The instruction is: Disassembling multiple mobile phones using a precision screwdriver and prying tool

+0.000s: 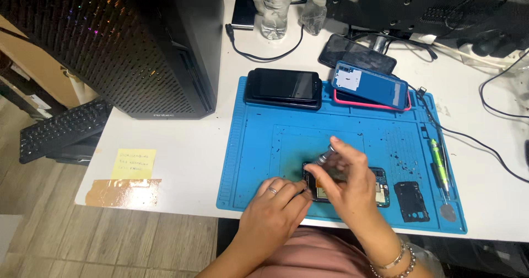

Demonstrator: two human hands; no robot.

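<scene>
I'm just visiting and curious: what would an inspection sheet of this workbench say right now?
Surface: white table with a blue work mat on it.
Job's things: opened phone on the mat; silver screwdriver over it.
Clutter: stacked black phones, blue phone, black phone, black cover piece, green tool, water bottle, yellow note, brown tape.
Grippers: left hand steadies the opened phone; right hand grips the screwdriver.
Cables: black cable near the bottle; more at right.
Surroundings: black computer tower, keyboard, wood-look floor.
</scene>
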